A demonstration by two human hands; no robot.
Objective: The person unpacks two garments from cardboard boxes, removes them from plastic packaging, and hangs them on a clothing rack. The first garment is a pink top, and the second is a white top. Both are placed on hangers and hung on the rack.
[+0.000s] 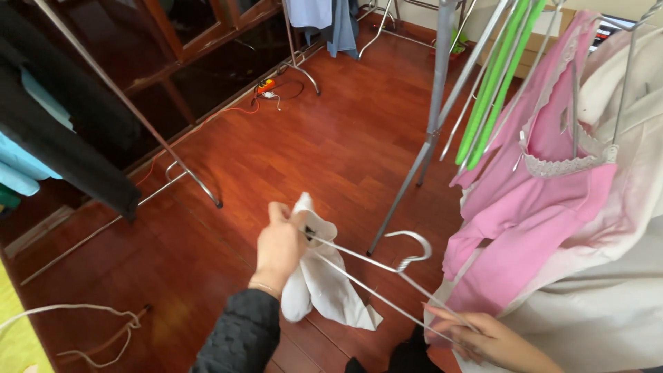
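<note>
Clearly the left hand [280, 245] is closed around one end of a thin metal hanger [387, 266], pinching a small white cloth [321, 283] against it, while the right hand [487, 338] grips the opposite end with curled fingers, low beside the hanging clothes. Both are held in the air above the wooden floor [331, 145], not resting on anything. The cloth looks light and limp, likely to slide off the smooth wire unless held by its bunched top. The hanger seems stiff but springy, best held at its ends. A pink garment [532, 207] and a cream garment [608, 276] hang close at right, by a grey rack leg [414, 173].
</note>
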